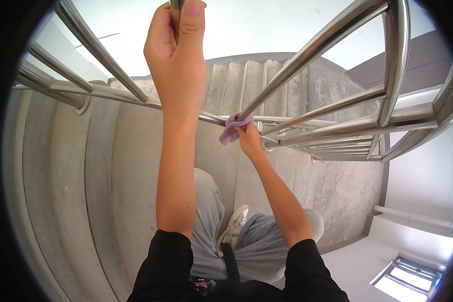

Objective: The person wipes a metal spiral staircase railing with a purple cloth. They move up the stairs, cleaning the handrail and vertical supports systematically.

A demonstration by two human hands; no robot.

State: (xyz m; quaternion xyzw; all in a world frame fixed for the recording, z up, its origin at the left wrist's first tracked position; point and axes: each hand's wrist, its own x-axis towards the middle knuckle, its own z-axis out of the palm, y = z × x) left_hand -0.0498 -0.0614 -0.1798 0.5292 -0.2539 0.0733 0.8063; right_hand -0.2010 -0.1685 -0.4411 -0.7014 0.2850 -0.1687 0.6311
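Note:
My left hand (pixel 179 49) is raised at the top of the view, its fingers and thumb closed around a metal railing bar (pixel 176 4). Lower and to the right, my right hand (pixel 250 137) holds a purple cloth (pixel 231 130). The cloth is wrapped around the lower end of a slanting stainless-steel baluster (pixel 279 79), close to the bottom rail (pixel 211 118). Part of the cloth hangs loose to the left of the fingers.
Concrete steps (pixel 68 162) lie at the left and beneath me, with another flight (pixel 245 85) beyond the railing. More steel rails (pixel 347 132) run to the right. A landing (pixel 347 196), a white pipe (pixel 415 218) and a window (pixel 407 277) are at the right.

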